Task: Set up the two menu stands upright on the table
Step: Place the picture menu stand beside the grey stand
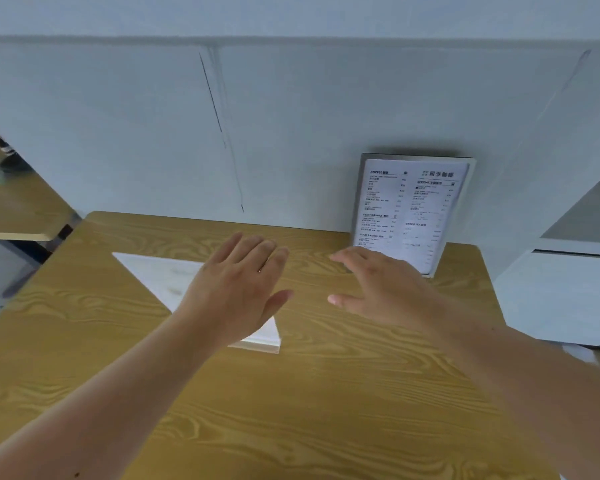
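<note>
One menu stand point(409, 209) stands upright at the table's far right, against the partition, its printed coffee menu facing me. A second menu stand point(163, 275) lies flat on the wooden table point(326, 393), white side up, left of centre. My left hand point(236, 289) hovers over the flat stand's right part with fingers spread, holding nothing. My right hand point(378, 285) is held open just in front of the upright stand's lower left corner, also holding nothing. My left forearm hides part of the flat stand.
A pale partition wall point(291, 133) runs along the table's far edge. Another wooden table point(14, 209) sits at the far left. White furniture point(561, 292) stands close to the table's right edge.
</note>
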